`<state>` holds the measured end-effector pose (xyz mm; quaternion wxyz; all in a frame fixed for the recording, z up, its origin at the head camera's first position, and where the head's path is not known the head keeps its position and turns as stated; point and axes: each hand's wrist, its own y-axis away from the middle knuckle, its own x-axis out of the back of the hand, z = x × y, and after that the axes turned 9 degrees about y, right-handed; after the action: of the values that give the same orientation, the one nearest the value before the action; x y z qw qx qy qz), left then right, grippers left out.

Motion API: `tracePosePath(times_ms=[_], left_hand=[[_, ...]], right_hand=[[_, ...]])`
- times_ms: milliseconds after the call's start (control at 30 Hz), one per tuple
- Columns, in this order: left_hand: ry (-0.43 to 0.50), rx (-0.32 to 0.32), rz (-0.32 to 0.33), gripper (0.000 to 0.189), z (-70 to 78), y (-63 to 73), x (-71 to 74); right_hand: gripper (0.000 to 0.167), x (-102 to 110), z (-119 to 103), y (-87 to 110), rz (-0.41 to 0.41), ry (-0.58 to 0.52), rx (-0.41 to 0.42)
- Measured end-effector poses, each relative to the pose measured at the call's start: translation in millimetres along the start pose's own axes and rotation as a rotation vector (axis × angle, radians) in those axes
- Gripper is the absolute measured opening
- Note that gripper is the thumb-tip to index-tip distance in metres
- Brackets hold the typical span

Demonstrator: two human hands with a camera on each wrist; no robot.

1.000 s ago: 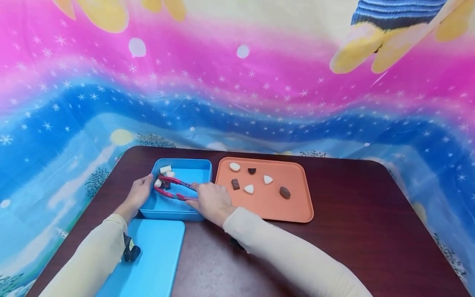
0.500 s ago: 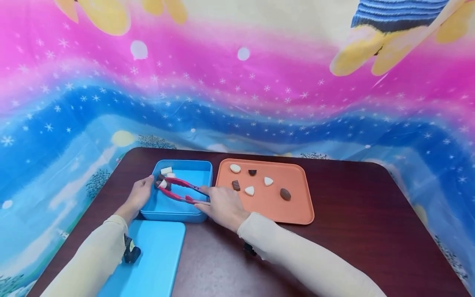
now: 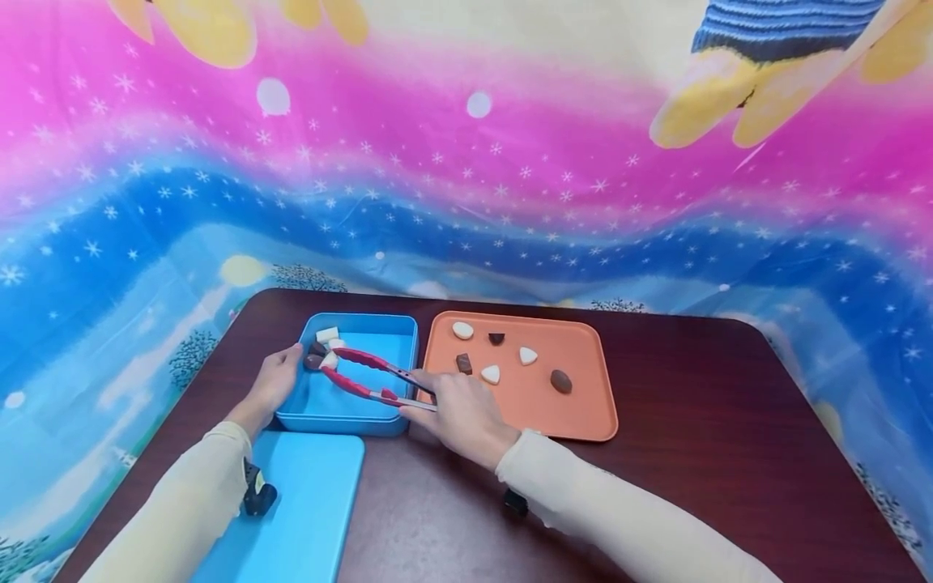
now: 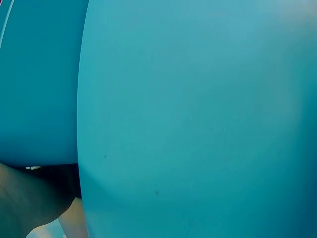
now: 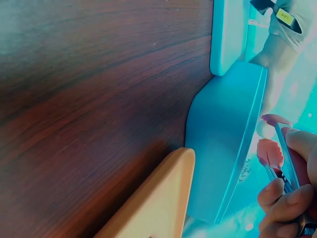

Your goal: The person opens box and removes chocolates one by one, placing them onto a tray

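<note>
My right hand [image 3: 466,417] holds a pair of red-tipped tongs [image 3: 364,391], its thumb and fingers about the handles. The tips reach over the blue box [image 3: 379,344], and a small white piece [image 3: 330,361] sits between them; in the right wrist view, this white piece [image 5: 265,130] shows between the red tips. Other white and brown chocolate-like pieces lie in the box's left part, among them a brown one [image 3: 313,362] and a white block [image 3: 327,334]. My left hand [image 3: 274,379] grips the box's left wall, thumb at the rim.
An orange tray [image 3: 583,413] stands right of the box, with several brown and white pieces spread on it, such as a brown oval [image 3: 560,381]. A flat blue lid [image 3: 313,502] lies in front of the box, under my left forearm. A patterned cloth hangs behind the table [image 3: 692,453].
My right hand and the tongs have moved right and slightly toward me; the white piece has shifted right with the tips, exposing the brown piece. My left hand stays at the box.
</note>
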<state>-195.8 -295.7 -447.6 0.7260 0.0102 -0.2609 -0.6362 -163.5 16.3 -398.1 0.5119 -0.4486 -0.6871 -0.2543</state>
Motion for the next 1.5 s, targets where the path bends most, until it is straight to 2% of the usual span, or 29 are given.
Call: tracePosePath(times_ms=[167, 300, 633, 1133, 1500], left_hand=[[-0.002, 0.001, -0.008, 0.081, -0.9, -0.3, -0.5], [0.001, -0.009, -0.011, 0.08, -0.4, -1.1, -0.4], [0.001, -0.007, -0.014, 0.079, -0.5, -0.3, 0.7], [-0.002, -0.013, -0.012, 0.08, -4.1, -0.9, 3.6], [-0.007, -0.018, -0.022, 0.078, -1.6, -1.7, 2.0]], right_hand=[[0.056, 5.2, 6.9, 10.5, 0.002, -0.028, -0.022], [0.058, 7.9, 12.5, 16.7, 0.026, -0.008, -0.019], [0.056, 10.1, 29.2, 37.0, 0.072, 0.015, -0.074], [0.06, 22.9, 52.6, 54.6, 0.109, -0.008, -0.123], [0.057, 38.3, 88.0, 77.1, 0.113, 0.005, -0.238]])
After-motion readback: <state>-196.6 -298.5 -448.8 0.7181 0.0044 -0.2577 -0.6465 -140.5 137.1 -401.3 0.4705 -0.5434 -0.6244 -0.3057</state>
